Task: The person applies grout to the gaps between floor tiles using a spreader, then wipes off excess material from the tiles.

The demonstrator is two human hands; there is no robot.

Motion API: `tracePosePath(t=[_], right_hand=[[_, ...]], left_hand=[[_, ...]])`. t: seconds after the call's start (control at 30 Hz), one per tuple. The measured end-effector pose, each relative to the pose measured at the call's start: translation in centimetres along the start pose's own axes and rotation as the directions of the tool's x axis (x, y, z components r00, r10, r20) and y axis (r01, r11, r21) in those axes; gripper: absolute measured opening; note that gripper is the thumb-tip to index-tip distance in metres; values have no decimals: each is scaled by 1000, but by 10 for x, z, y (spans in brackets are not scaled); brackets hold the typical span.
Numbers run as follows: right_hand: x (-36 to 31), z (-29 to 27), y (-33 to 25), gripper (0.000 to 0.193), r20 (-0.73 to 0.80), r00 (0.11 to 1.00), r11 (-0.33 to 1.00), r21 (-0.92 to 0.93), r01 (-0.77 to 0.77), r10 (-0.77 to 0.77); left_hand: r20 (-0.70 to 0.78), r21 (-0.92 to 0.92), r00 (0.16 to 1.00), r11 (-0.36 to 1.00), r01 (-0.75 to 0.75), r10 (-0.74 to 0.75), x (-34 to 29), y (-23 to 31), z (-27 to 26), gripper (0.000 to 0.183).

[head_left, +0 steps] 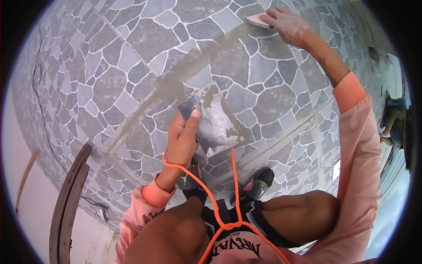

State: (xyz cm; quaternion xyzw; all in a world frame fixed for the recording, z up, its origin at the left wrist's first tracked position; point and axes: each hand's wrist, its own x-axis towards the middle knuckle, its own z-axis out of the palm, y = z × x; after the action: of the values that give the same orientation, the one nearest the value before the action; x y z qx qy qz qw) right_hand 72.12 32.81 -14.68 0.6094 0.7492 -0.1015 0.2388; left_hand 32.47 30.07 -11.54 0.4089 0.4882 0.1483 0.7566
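Observation:
My left hand (182, 136) grips a flat metal plate (215, 121) by its dark corner, thumb on top. Grey paste is smeared over the plate's face and edges. At the far right, my dusty right hand (286, 26) is closed on a thin, pale pink and white flat pad (259, 20), its edge against the tiles. The floor tiles (154, 39) have a grey stone pattern with white lines. Between the hands, a band of wet grey grout (189, 66) runs diagonally along a tile joint to the pad.
An orange cord (184, 169) hangs in front of me and passes by my left wrist. My shoes (259, 182) stand on the tiles just below the plate. Weathered wooden poles (70, 198) rise at the left, near a dark cable (41, 105). Someone else (393, 119) seems to be at the right edge.

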Motion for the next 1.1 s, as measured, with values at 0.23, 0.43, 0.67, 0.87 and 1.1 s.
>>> tracePosePath(t=[0.23, 0.43, 0.67, 0.87, 1.1], right_hand=[[-14, 24, 2, 43, -78, 986, 987, -70, 142, -148], [0, 31, -14, 32, -138, 975, 984, -1, -176, 174], [2, -11, 9, 32, -14, 994, 919, 383, -96, 110], [30, 9, -34, 31, -154, 926, 890, 366, -270, 345], [34, -9, -117, 27, -207, 975, 818, 572, 53, 82]], left_hand=[[-60, -30, 996, 998, -61, 59, 11, 4, 2, 31], [-12, 6, 1000, 1000, 0, 1, 13, 14, 1, 30], [-27, -17, 999, 999, -32, 32, 4, 11, -9, 30], [-34, -50, 998, 997, -55, 54, 1, 10, 6, 31], [-81, -111, 991, 987, -113, 104, 0, 19, 20, 30]])
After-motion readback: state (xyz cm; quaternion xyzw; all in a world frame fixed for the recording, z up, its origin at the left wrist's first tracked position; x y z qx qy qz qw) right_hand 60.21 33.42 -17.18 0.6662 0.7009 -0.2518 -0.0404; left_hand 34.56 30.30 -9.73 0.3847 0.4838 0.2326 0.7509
